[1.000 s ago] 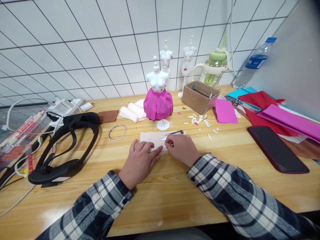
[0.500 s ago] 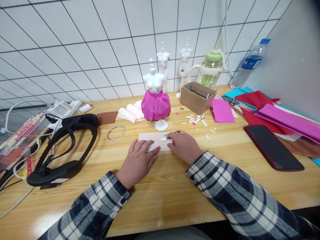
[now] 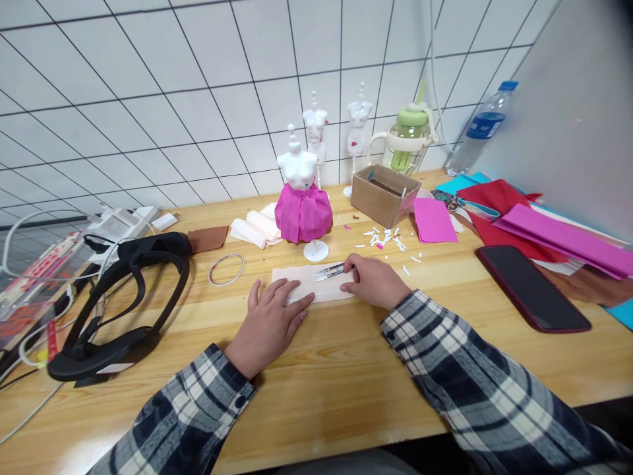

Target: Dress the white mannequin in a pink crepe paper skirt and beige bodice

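Near the middle of the frame a pale strip [image 3: 324, 291] lies flat on the wooden table [image 3: 316, 376], its long sides running across the picture. The left hand [image 3: 270, 323], just left of centre, is palm down with its fingers loosely spread; the fingertips rest on the strip's left part, and it grips nothing. The right hand [image 3: 376, 280], right of centre, is partly curled, its thumb apart from the forefinger and by the strip's lower edge. The snips [image 3: 327, 272] lie over the strip, blades toward the left of the frame, their other end hidden behind the right fingers; whether those fingers grip them or only touch them, I cannot tell

Just above the strip stands a white dress form [image 3: 299, 168] in a magenta skirt [image 3: 303, 214], with two more forms behind it in the upper middle. White scraps [image 3: 388, 237] are scattered to the right, below an open box [image 3: 383, 198]. A ring [image 3: 226, 270] lies left of the strip, and a black headset [image 3: 165, 297] fills much of the left side. At the right a dark phone [image 3: 534, 288] lies below folded magenta and red cloth [image 3: 564, 241]
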`<state>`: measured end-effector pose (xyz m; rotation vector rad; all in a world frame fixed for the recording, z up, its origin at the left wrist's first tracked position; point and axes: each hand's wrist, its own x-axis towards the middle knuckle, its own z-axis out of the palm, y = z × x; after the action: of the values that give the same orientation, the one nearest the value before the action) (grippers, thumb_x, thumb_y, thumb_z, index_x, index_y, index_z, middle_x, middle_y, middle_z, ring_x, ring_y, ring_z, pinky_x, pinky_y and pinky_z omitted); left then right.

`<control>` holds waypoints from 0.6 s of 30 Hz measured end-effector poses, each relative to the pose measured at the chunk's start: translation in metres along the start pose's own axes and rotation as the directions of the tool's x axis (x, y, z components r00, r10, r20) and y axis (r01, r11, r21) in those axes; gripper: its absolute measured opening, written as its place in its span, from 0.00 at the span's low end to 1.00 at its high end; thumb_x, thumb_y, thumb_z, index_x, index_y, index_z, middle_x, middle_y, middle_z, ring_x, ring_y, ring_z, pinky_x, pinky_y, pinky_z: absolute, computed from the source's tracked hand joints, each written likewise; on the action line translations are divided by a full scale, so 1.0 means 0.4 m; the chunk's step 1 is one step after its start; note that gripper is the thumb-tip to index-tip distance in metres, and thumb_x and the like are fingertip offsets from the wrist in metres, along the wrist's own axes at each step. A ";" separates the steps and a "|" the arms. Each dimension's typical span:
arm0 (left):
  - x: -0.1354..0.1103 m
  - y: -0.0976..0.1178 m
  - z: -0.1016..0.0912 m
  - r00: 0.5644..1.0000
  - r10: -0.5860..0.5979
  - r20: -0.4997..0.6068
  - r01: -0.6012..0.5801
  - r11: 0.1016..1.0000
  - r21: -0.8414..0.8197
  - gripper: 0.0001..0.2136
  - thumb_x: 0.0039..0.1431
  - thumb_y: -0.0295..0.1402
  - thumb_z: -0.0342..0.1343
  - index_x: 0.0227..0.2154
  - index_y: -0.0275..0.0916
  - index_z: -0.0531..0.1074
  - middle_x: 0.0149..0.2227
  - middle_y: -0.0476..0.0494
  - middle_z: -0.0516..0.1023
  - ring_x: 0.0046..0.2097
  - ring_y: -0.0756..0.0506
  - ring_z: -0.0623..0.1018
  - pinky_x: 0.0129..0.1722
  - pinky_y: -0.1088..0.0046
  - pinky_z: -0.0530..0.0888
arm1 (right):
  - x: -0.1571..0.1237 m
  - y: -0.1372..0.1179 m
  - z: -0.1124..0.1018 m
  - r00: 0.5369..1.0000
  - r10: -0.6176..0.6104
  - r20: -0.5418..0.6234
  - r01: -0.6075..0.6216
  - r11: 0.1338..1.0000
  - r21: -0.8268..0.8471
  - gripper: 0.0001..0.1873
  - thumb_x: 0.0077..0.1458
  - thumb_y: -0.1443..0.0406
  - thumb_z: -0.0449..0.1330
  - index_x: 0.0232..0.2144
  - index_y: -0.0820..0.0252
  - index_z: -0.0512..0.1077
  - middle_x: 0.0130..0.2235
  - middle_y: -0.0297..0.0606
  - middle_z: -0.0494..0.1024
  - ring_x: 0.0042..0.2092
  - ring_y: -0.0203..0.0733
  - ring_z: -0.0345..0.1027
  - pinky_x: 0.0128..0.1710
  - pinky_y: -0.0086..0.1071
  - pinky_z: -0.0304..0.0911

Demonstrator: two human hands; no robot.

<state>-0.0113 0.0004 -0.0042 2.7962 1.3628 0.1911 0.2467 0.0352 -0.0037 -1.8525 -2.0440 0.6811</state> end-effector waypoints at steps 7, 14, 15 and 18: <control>-0.002 -0.028 -0.021 0.972 -0.157 -0.172 0.117 0.968 -0.222 0.14 0.68 0.37 0.45 0.51 0.51 0.71 0.54 0.44 0.74 0.59 0.40 0.69 0.62 0.41 0.45 | 0.008 0.019 -0.016 0.971 0.031 -0.235 0.026 0.972 0.233 0.07 0.56 0.59 0.58 0.33 0.56 0.70 0.28 0.30 0.74 0.29 0.35 0.64 0.28 0.29 0.53; -0.015 -0.192 -0.061 0.895 -0.335 -0.296 0.336 0.941 -0.049 0.13 0.60 0.40 0.52 0.43 0.44 0.78 0.45 0.41 0.77 0.50 0.37 0.73 0.53 0.55 0.66 | -0.001 0.001 -0.017 0.933 -0.069 -0.353 0.124 0.983 0.134 0.02 0.53 0.66 0.59 0.32 0.56 0.71 0.25 0.29 0.71 0.30 0.36 0.64 0.30 0.29 0.54; -0.020 -0.221 -0.062 0.880 -0.396 -0.265 0.415 0.910 0.018 0.16 0.58 0.40 0.53 0.46 0.43 0.77 0.47 0.39 0.76 0.50 0.35 0.72 0.52 0.53 0.67 | -0.001 0.001 -0.016 0.929 -0.073 -0.363 0.129 0.983 0.132 0.03 0.53 0.67 0.59 0.33 0.56 0.71 0.25 0.29 0.71 0.31 0.37 0.64 0.31 0.29 0.54; -0.036 -0.284 -0.060 0.864 -0.488 -0.123 0.498 0.865 0.064 0.19 0.51 0.31 0.52 0.47 0.42 0.75 0.48 0.39 0.75 0.52 0.34 0.72 0.51 0.53 0.67 | -0.001 0.003 -0.016 0.923 -0.093 -0.374 0.149 0.981 0.124 0.04 0.53 0.68 0.58 0.33 0.56 0.71 0.26 0.30 0.72 0.32 0.38 0.64 0.32 0.30 0.55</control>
<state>-0.1118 0.0584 0.0095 2.4156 2.1056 0.2624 0.2511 0.0359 0.0008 -1.6098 -1.7927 0.4044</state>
